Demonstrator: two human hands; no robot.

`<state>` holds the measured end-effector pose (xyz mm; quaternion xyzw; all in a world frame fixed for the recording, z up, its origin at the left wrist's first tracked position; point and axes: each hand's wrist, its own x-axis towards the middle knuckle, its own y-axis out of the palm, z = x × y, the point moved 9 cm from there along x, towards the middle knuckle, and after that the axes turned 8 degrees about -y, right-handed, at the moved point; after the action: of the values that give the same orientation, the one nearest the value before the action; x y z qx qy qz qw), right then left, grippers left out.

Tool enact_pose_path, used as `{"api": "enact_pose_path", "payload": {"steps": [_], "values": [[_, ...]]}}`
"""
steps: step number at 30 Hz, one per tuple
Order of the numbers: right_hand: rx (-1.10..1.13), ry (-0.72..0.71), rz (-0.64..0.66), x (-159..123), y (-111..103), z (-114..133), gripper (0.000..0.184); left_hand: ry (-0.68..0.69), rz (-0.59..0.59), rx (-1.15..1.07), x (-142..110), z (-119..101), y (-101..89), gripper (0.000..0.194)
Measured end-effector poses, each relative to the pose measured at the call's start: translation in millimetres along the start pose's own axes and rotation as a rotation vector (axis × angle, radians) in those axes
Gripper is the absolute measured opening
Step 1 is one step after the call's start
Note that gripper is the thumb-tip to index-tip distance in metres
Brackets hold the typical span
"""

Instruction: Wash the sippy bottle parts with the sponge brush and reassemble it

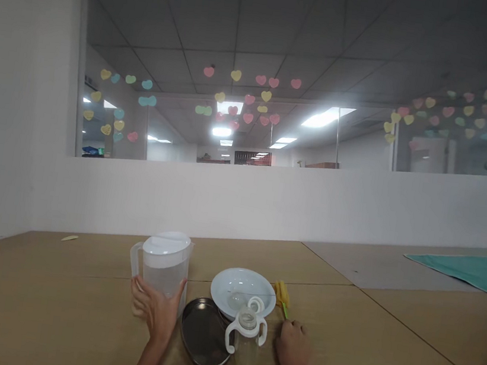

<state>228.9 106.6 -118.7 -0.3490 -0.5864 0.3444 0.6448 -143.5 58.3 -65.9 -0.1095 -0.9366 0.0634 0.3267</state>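
My left hand (155,308) is wrapped around the lower body of a clear plastic pitcher (164,277), thumb on its right side and fingers on its left. The pitcher stands upright with a white lid. My right hand (294,346) is closed on the green handle of a bottle brush (282,295) with a yellow head, resting near the table. Between my hands stands a clear baby bottle (246,326) with two white side handles and an uncovered top. Behind it, a white bowl (221,284) holds a white ring and a small clear piece. A dark metal kidney-shaped tray (204,336) lies beside the pitcher.
The wooden table (73,316) runs back to a white wall (245,201) with a window above it, dotted with heart stickers. A teal cloth (474,270) lies at the far right. A small pale flat piece (70,238) rests at the back left.
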Motion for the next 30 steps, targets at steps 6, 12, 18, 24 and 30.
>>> {"api": "enact_pose_path", "payload": {"steps": [6, 12, 18, 24, 30], "values": [[-0.029, -0.028, -0.157, 3.2, 9.0, -8.4, 0.027, 0.733, 0.548, -0.18, -65.7, -93.6, 38.7, 0.037], [0.005, 0.031, -0.084, -0.6, 2.6, -8.1, 0.032, 0.721, 1.258, 0.085, -135.4, -139.0, 110.8, 0.028], [0.056, 0.05, 0.042, -6.3, -15.7, 4.1, 0.033, 0.639, 1.312, 0.052, -147.9, -149.5, 134.4, 0.033], [0.104, 0.112, 0.117, -7.6, -16.6, 4.1, 0.035, 0.533, 1.471, -0.026, -164.2, -134.4, 146.7, 0.036], [0.113, 0.135, 0.128, -7.4, -16.1, 1.9, 0.034, 0.391, 1.481, -0.072, -163.6, -126.3, 151.7, 0.031]]}}
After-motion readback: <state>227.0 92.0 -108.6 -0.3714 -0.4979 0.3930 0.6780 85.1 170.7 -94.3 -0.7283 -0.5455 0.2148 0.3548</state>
